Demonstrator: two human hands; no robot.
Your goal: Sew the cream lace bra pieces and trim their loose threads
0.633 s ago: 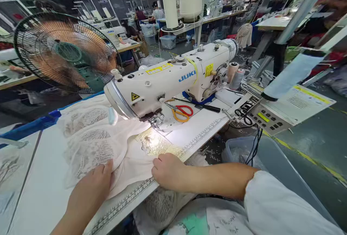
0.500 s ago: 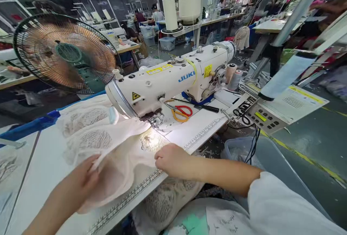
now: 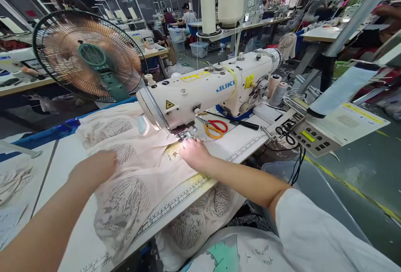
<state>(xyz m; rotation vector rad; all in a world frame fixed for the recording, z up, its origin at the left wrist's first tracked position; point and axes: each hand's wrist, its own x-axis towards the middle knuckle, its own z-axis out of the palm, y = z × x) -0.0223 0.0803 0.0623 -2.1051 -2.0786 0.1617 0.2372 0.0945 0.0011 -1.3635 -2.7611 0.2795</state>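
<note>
A pale pink lace bra [image 3: 130, 197] is spread over the table, its upper part running in under the presser foot [image 3: 187, 135] of a white JUKI sewing machine [image 3: 203, 84]. Right beside the foot, my right hand [image 3: 194, 154] has its fingers curled down on the fabric. My left hand [image 3: 94, 166] is over the cloth further left, with blurred fingertips partly hidden by the back of the hand. More lace cups [image 3: 114, 128] of the same pale pink lie behind it. Scissors with red and orange handles [image 3: 214, 128] rest close behind the needle area.
A large fan [image 3: 90, 54] stands behind the table at left. A black-handled tool [image 3: 247, 124] lies by the machine bed. To the right are a control box [image 3: 326, 134] and, below, a clear plastic bin [image 3: 316, 188]. More lace fabric [image 3: 191, 226] hangs over my lap.
My left hand has let the raised fabric edge down and moved up; the bra now lies flatter, lace showing. My right hand has moved up to the presser foot. The view has shifted slightly left.
</note>
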